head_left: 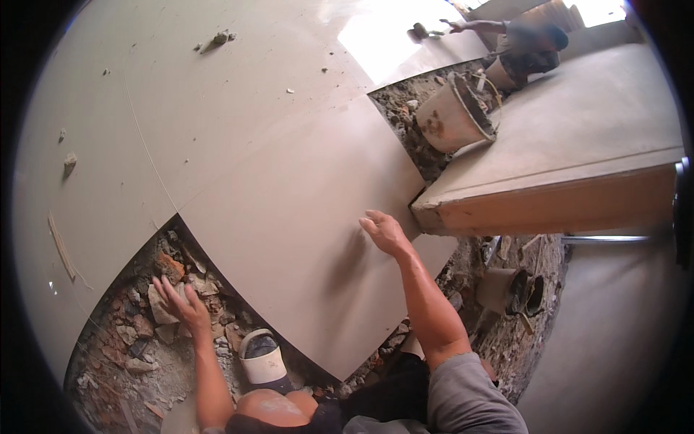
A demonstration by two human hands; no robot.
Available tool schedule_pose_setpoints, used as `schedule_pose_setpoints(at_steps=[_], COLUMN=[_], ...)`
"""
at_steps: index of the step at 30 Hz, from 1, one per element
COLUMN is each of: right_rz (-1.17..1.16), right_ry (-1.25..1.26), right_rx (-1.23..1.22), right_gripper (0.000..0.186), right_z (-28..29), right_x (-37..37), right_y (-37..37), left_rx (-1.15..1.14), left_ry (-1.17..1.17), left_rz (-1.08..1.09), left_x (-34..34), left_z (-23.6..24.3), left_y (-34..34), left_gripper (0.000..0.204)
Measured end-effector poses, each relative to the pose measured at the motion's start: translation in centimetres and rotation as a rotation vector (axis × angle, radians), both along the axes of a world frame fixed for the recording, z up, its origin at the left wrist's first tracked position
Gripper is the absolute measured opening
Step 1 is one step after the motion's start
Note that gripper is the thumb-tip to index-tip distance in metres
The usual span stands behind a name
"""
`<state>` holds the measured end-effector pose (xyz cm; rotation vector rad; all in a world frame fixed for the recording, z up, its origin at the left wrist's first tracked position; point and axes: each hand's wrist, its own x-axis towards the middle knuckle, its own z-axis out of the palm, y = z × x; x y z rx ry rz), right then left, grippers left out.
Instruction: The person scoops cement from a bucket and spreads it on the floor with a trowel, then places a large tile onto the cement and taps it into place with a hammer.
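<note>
My left hand [184,307] is held over broken rubble [134,336], fingers spread and nothing in them. Close to its fingertips lie an orange brick fragment [170,266] and a pale stone chunk [160,305]. Over a large, glossy beige floor tile [289,239] hovers my right hand [383,230], its fingers extended and no object visible in it. A shadow falls on the tile to its left. The tile's near corner points toward me, with rubble along both near edges. Its right side reaches the end of a low wall [549,199].
A dirty white bucket [448,119] stands tilted on rubble at the upper right. Beyond it a person [531,50] crouches, an arm stretched over the tiles. Round containers [501,289] lie at right. Debris [217,40] and thin strips [61,246] dot the tiles. White-banded footwear [262,358] shows below.
</note>
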<state>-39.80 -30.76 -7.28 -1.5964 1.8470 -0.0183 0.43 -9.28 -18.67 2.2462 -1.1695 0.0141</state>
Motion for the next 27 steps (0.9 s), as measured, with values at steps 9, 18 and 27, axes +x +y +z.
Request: schedule_pose_setpoints(at_steps=[9, 18, 27], right_rz=[-0.075, 0.153, 0.582], right_ry=[-0.019, -0.029, 0.13], right_rx=[-0.131, -0.001, -0.791], right_gripper=[0.054, 0.052, 0.081], right_z=[-1.8, 0.0, 2.8], right_x=[0.9, 3.7, 8.7], right_y=[-3.5, 0.2, -3.1], left_rx=[-0.084, 0.133, 0.405], left_ry=[0.04, 0.09, 0.27], left_rz=[-0.418, -0.174, -0.454], left_x=[1.7, 3.5, 2.9], left_z=[2.2, 2.6, 11.5], left_y=[-21.8, -31.7, -27.3], left_gripper=[0.079, 0.084, 0.07])
